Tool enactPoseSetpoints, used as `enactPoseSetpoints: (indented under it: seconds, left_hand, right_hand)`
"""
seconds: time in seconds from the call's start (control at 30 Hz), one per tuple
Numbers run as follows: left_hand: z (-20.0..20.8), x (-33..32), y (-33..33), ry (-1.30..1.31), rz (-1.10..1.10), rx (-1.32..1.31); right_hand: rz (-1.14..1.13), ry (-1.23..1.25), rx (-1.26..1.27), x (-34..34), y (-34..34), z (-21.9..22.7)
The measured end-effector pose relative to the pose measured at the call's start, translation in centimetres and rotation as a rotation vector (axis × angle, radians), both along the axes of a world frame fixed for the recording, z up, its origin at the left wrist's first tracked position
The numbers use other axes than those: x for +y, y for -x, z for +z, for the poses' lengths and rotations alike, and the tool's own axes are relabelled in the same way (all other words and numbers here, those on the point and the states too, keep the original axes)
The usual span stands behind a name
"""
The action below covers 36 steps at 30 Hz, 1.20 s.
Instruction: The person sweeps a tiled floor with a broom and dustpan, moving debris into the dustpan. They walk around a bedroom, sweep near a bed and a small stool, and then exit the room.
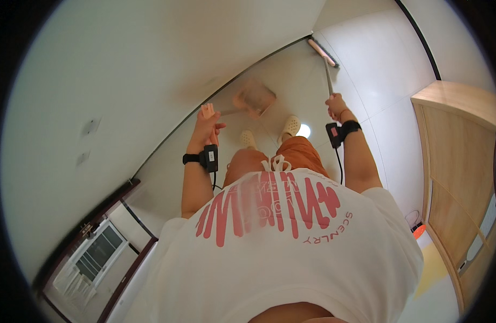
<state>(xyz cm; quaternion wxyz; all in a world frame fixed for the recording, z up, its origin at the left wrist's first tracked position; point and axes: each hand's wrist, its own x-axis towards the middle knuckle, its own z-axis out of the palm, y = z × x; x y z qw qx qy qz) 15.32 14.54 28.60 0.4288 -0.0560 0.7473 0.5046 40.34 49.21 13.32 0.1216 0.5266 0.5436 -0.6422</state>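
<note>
My right hand [337, 105] is closed round the grey stick of a broom [328, 75]. The broom's pink head with dark bristles [323, 53] lies on the floor, one end close to the corner where the walls meet. In my left hand [206, 128] is the pink handle of a long-handled dustpan [256, 100]. The pan, slightly blurred, hangs or rests near the left wall, ahead of my feet; whether it touches the floor I cannot tell. Both wrists carry black straps with small boxes and cables.
A pale wall [151, 70] with a dark skirting strip runs along the left. Light floor tiles [361, 59] stretch ahead and right. On the right stands a wooden cabinet [458, 145], with an orange object [418, 231] beside it. A dark-framed mirror or opening [97, 253] is at lower left.
</note>
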Motion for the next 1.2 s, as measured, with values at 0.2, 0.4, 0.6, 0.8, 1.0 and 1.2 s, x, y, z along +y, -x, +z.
enactPoseSetpoints:
  seconds: [0.2, 0.4, 0.6, 0.8, 1.0, 1.2]
  left_hand:
    - [-0.3, -2.0, 1.4, 0.018, -0.023, 0.021]
    - [-2.1, -2.6, 1.8, -0.020, -0.075, 0.038]
    - [-1.9, -1.5, 2.1, -0.026, -0.222, 0.078]
    - [-3.4, -2.3, 2.8, -0.054, -0.303, 0.075]
    - [-6.4, -3.4, 3.7, -0.058, -0.272, 0.092]
    - [-7.1, -4.6, 4.5, -0.077, -0.276, 0.038]
  right_hand:
    - [0.206, -0.072, -0.135, -8.2, -2.4, -1.6]
    - [0.200, -0.028, -0.120, -13.3, -3.5, 1.4]
    - [0.160, -0.136, -0.098, -19.4, -4.2, -1.6]
    - [0.235, -0.109, -0.116, -22.7, -4.8, 0.4]
    - [0.433, -0.139, -0.161, -24.8, -6.0, 4.2]
    - [0.201, 0.057, -0.148, -24.1, -10.5, 12.5]
